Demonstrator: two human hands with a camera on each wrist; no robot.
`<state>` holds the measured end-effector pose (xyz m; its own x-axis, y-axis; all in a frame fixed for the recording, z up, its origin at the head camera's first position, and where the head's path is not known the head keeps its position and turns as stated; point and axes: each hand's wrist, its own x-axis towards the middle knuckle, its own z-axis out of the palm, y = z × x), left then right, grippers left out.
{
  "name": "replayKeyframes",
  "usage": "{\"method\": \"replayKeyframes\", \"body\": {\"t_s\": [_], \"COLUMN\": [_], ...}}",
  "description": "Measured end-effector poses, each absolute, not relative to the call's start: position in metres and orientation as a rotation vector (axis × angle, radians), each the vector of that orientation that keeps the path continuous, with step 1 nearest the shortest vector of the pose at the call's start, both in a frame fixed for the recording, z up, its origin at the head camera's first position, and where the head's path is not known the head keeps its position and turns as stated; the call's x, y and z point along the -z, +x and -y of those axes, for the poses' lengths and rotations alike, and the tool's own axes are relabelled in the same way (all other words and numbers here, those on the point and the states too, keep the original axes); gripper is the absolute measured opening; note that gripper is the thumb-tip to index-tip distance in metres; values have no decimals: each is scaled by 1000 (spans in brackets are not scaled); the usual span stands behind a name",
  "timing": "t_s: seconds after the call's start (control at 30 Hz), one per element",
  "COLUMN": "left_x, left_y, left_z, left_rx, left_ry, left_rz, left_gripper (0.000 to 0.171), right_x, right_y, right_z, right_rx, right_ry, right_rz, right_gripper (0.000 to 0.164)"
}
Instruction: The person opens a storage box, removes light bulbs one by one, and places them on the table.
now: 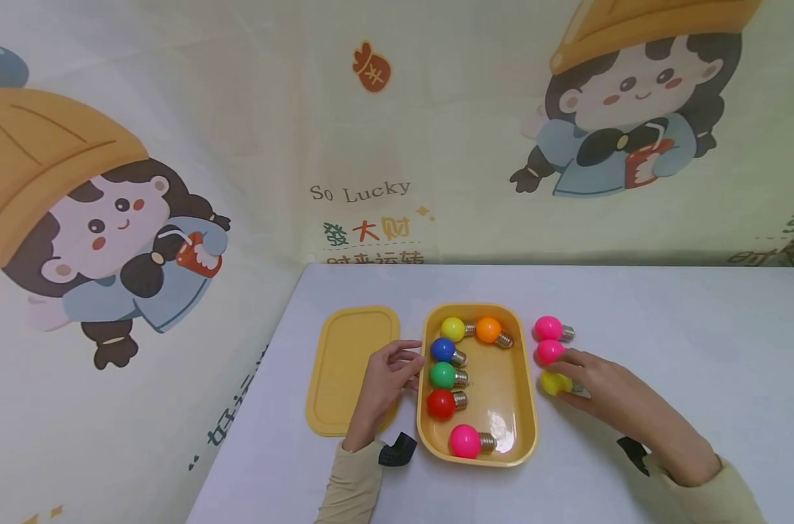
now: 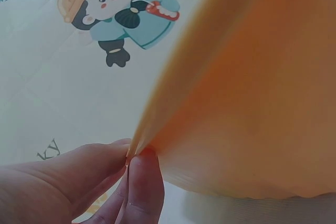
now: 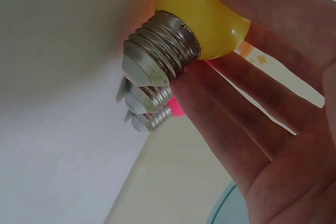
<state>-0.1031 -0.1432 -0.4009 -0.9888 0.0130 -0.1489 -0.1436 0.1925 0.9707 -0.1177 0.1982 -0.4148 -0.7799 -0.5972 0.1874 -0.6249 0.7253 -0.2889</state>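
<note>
My left hand (image 1: 390, 375) pinches the left rim of a yellow plastic box (image 2: 247, 129) between thumb and fingers. In the box (image 1: 495, 393) lie several light bulbs: yellow (image 1: 453, 329), orange (image 1: 489, 330), blue (image 1: 443, 350), green (image 1: 443, 375), red (image 1: 441, 404) and, near the front, pink (image 1: 465, 441). To the right of the box, my right hand (image 1: 606, 386) holds a yellow light bulb (image 3: 205, 17), thumb on one side of the globe and fingers on the other. Its metal screw base (image 3: 160, 45) sticks out free. Two pink bulbs (image 1: 548, 328) lie just behind that hand.
A flat yellow lid (image 1: 351, 364) lies on the white table (image 1: 685, 320) left of the box, partly behind my left forearm. A black strap piece (image 1: 398, 450) shows at the left wrist. A cartoon-printed cloth (image 1: 469, 182) hangs behind the table and along its left.
</note>
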Motion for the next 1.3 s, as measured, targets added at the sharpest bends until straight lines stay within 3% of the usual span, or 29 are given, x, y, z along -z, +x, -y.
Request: {"method": "replayKeyframes", "body": {"t_s": [1.3], "left_x": [401], "left_y": [-105], "left_z": [142], "left_rx": [-1920], "left_ry": [-152], "left_rz": [-2319], "left_gripper": [34], "right_x": [419], "right_y": [-124], "right_z": [-199], "right_rx": [-472], "right_ry": [1037], "right_rz": [2595], "right_gripper": [55]}}
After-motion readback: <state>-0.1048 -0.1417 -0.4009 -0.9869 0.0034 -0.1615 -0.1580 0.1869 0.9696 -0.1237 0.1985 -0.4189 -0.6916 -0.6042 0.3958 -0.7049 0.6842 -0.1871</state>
